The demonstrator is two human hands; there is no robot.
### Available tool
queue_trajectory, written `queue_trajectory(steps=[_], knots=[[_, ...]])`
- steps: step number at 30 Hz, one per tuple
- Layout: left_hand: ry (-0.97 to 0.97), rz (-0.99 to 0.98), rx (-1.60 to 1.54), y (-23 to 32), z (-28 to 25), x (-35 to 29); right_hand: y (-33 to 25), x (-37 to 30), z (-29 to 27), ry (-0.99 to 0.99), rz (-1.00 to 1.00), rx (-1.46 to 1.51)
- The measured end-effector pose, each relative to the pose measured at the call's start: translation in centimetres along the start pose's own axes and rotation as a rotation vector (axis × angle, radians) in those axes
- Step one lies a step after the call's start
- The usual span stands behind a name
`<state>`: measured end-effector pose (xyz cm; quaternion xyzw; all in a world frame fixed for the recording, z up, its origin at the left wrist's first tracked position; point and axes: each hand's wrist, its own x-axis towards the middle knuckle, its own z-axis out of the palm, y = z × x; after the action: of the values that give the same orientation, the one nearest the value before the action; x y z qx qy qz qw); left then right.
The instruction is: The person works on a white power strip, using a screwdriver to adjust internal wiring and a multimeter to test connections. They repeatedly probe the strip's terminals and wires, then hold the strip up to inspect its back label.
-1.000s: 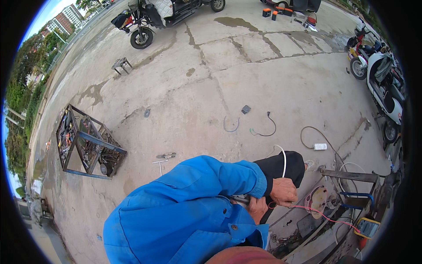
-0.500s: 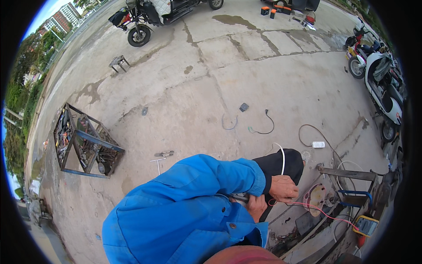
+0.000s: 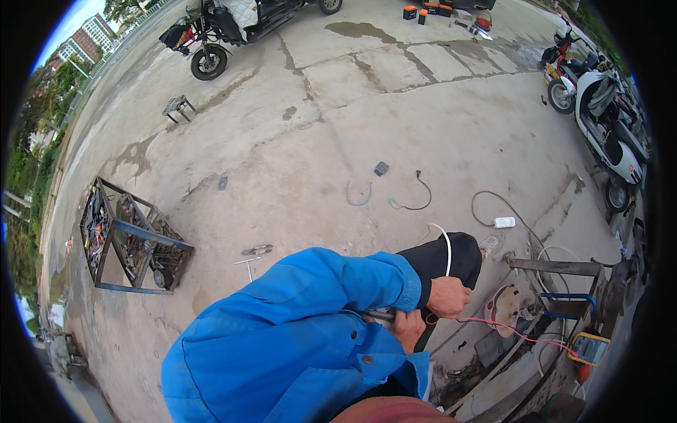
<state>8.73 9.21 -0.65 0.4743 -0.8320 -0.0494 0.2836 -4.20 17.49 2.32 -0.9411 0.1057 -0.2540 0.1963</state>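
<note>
My left hand (image 3: pixel 449 297), reaching across in a blue sleeve (image 3: pixel 331 278), is closed in a fist over my dark trouser leg (image 3: pixel 458 254). A white cable (image 3: pixel 446 250) rises from it and arches over the knee. Just below and to the left, my right hand (image 3: pixel 407 330) is closed with curled fingers; what it grips is mostly hidden. A grey metal tool-like piece (image 3: pixel 381 315) lies against it, partly under the jacket. A thin red lead (image 3: pixel 501 328) runs from beside the hands to a yellow-edged meter (image 3: pixel 589 349) at the right.
A metal frame (image 3: pixel 557 266) stands at the right, with a pinkish shallow dish (image 3: pixel 503 307) beside it. A white block (image 3: pixel 504 222) on a cord and loose cables (image 3: pixel 423 197) lie on the concrete. A tool rack (image 3: pixel 134 240) stands left; scooters (image 3: pixel 613 134) are parked right.
The whole view has shifted slightly, so the ground and vehicles sit further left. Both hands stay close together in nearly the same pose, the left still on the white cable.
</note>
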Motion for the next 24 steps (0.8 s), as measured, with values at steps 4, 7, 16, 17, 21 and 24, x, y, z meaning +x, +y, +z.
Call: queue_trajectory(steps=[4, 7, 16, 17, 21, 24], knots=[[0.062, -0.009, -0.049, 0.2, 0.2, 0.2, -0.2, -0.1, -0.1, -0.018, 0.027, 0.005], [0.07, -0.021, -0.066, 0.6, 0.0, 0.3, 0.0, -0.4, -0.1, -0.014, 0.012, -0.014], [0.094, -0.026, -0.137, 0.7, -1.3, 0.2, 0.1, 0.0, 0.1, 0.018, -0.006, 0.04], [0.107, -0.03, -0.132, 0.6, -1.3, 0.3, 0.1, 0.0, 0.0, 0.025, -0.021, 0.031], [0.079, -0.095, -0.107, 0.6, -1.1, 0.5, 0.1, -0.1, -0.2, 0.004, -0.013, 0.041], [0.054, -0.072, -0.071, 0.6, -0.9, 0.6, 0.2, -0.2, -0.1, 0.011, -0.008, 0.017]])
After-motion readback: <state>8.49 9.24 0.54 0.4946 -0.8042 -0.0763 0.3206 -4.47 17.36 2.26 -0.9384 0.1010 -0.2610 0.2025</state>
